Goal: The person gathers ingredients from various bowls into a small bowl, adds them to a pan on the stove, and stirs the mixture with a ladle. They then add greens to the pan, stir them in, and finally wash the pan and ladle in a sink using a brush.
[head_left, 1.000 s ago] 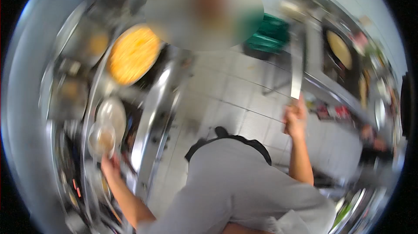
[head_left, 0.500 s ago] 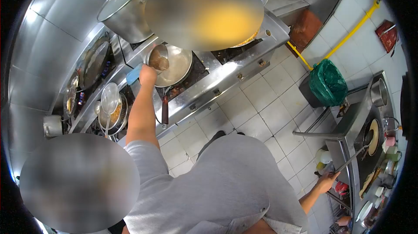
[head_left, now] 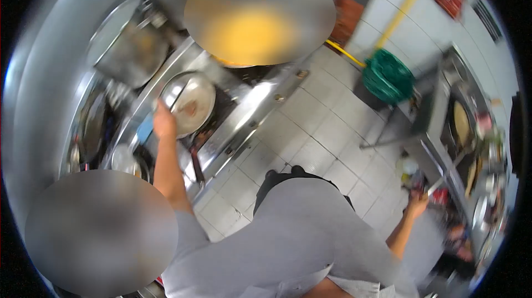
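My left hand (head_left: 164, 119) is closed at the left side of a frying pan (head_left: 206, 90) on the stove, gripping a small metal bowl (head_left: 173, 88) that is tilted over it. Brown food (head_left: 190, 108) shows at the pan's middle; blur hides whether it is in the bowl or the pan. A blue cloth (head_left: 145, 127) lies against the hand's left side. On the far right, my right hand (head_left: 418, 205) is wrapped round the long handle of a ladle (head_left: 441, 182). The ladle's head is blurred, near a pale flat round (head_left: 461, 123) in a dark pan.
A big steel pot (head_left: 133, 57) stands behind the frying pan, whose dark handle (head_left: 197, 166) juts over the stove edge. A green-lined bin (head_left: 389, 76) is on the tiled floor (head_left: 293, 126). Dishes crowd the right counter. Two blurred ovals hide parts of the view.
The view has turned and shifted, so the stove sits further left. The bowl in my left hand is tipped more steeply over the frying pan. My right hand still holds the ladle.
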Tool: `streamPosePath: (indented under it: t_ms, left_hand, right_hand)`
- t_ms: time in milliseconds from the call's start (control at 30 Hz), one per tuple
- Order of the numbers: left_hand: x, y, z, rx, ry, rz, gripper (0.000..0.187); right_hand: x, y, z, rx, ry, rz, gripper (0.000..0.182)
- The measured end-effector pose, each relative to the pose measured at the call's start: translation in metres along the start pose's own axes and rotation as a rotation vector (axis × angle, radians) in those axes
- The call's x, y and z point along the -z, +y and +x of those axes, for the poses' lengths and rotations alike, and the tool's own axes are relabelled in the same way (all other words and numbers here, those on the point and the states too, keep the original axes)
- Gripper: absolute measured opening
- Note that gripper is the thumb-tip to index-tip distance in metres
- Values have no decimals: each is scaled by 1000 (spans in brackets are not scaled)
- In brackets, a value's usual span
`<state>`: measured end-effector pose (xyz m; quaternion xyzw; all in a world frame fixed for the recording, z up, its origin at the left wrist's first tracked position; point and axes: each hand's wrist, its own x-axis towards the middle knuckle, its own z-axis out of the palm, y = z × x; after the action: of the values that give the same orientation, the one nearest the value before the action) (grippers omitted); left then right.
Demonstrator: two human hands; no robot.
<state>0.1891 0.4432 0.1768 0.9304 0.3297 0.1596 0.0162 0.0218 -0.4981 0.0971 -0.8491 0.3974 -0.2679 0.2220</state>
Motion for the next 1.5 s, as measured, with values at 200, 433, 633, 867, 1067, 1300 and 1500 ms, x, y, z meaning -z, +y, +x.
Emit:
streamPosePath:
  t_ms: [200, 433, 633, 867, 1067, 1300, 1500]
  left_hand:
    - [-87, -92, 37, -28, 70, -17, 47]
    - [3, 21, -6, 332, -84, -720, 26]
    - [39, 325, -191, 476, -719, -1383, 16]
    - [9, 715, -446, -52, -1482, -1196, 25]
    - [22, 917, -559, -303, -1546, -1321, 20]
    - [-7, 910, -580, -771, -1469, -1429, 17]
    - [-39, 682, -550, -867, -1409, -878, 44]
  right_hand:
    - [27, -74, -29, -326, -137, 33, 39]
    - [-15, -3, -13, -377, -161, 395, 25]
    - [-18, 27, 42, -470, -410, 940, 23]
    - [64, 57, 115, -373, -454, 994, 25]
    - [115, 102, 140, -312, -325, 917, 31]
    - [103, 116, 141, -271, -272, 885, 29]
    - [77, 83, 176, -119, -429, 910, 29]
